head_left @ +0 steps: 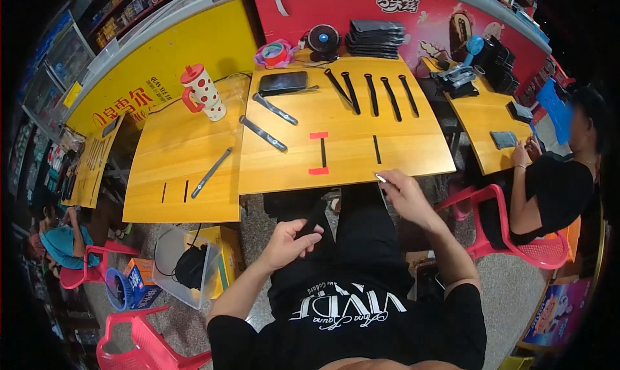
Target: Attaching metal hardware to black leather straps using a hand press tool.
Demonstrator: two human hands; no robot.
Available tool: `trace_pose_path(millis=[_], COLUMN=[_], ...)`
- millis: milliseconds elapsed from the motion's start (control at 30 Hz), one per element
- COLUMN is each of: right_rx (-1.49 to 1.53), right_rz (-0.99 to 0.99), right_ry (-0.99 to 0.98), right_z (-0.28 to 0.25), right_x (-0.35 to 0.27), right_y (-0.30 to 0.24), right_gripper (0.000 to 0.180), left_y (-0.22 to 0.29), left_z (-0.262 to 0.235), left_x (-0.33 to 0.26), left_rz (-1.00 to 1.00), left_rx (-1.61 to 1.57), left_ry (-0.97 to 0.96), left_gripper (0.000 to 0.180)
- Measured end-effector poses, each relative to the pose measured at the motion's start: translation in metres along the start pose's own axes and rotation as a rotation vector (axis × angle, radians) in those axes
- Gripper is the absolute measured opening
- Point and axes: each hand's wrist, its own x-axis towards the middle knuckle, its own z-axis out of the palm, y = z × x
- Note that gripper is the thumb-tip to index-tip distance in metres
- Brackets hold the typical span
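- A small pale-tipped piece (380, 177), too small to tell what kind, sat pinched at the near edge of the middle wooden table (400, 152).
- The right hand (402, 192) had its fingertips closed on that piece, with the rest of the hand curled just off the table edge.
- The left hand (289, 242) rested low over the lap, fingers loosely bent around a dark strip (312, 223).
- A short black strip (323, 152) lay between two red tape marks (318, 135), left of the right hand; another short strip (376, 149) lay just beyond it.
- Five long black strips (372, 93) were lined up at the far side.
- To do this well, I judged a steady pinch and a low, slow move over the edge would suit.
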Motion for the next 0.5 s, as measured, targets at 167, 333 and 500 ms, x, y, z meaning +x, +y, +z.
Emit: trace_pose_path(millis=[167, 333, 500], right_rx=[0.142, 0.067, 0.164], right_rz=[-0.476, -0.532, -0.525], right_ry=[-0.063, -0.016, -0.078], right_z=[0.084, 0.124, 0.156], right_x=[0.000, 0.000, 0.013], right_y=[-0.034, -0.063, -0.074], right_gripper=[0.034, 0.039, 0.050], left_y=[-0.008, -0.025, -0.029], left_z=[0.025, 0.008, -0.012], left_x=[0.019, 0.027, 0.016], left_rz=[0.105, 0.390, 0.382], left_rx=[-0.172, -0.024, -0.032], left_ry=[0.307, 0.437, 0.615], left_gripper=[0.012, 0.006, 0.009])
